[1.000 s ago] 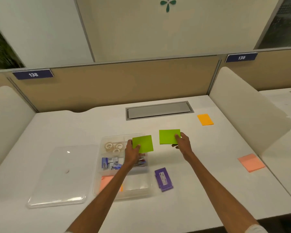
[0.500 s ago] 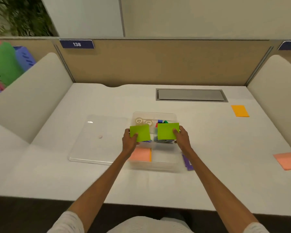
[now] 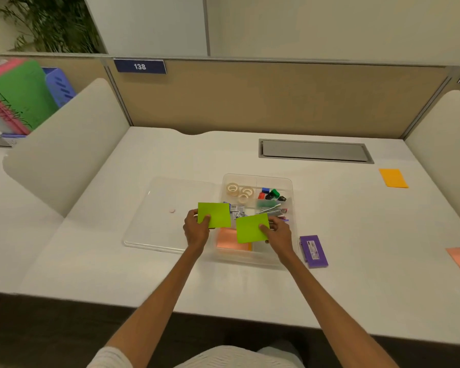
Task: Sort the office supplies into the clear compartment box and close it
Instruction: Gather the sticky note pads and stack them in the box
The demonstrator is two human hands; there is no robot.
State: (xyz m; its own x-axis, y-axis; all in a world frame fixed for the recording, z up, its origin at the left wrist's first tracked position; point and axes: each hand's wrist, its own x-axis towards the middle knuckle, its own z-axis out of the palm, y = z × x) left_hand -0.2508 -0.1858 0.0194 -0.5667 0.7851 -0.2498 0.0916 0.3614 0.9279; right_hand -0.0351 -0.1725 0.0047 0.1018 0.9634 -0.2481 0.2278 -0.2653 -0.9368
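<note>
Dipping lower than 0.5 s ago, right hand (image 3: 278, 232) pinches right green note (image 3: 251, 227), now tilted, over near compartments of clear compartment box (image 3: 258, 176). Left hand (image 3: 195, 229) pinches left green note (image 3: 214, 215), level as before, at box's left edge. In box: tape rolls (image 3: 239, 191) beyond left hand, coloured clips (image 3: 271, 194) beyond right hand, pink notes (image 3: 227, 240) btwn hands. Lid (image 3: 154, 221) lies left of left hand; purple case (image 3: 313, 251) on worktop (image 3: 356, 261) just right of right hand.

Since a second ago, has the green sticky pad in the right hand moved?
Yes. Judged against the clear box, the green pad in the right hand went from beside its right wall to above its near compartments.
</note>
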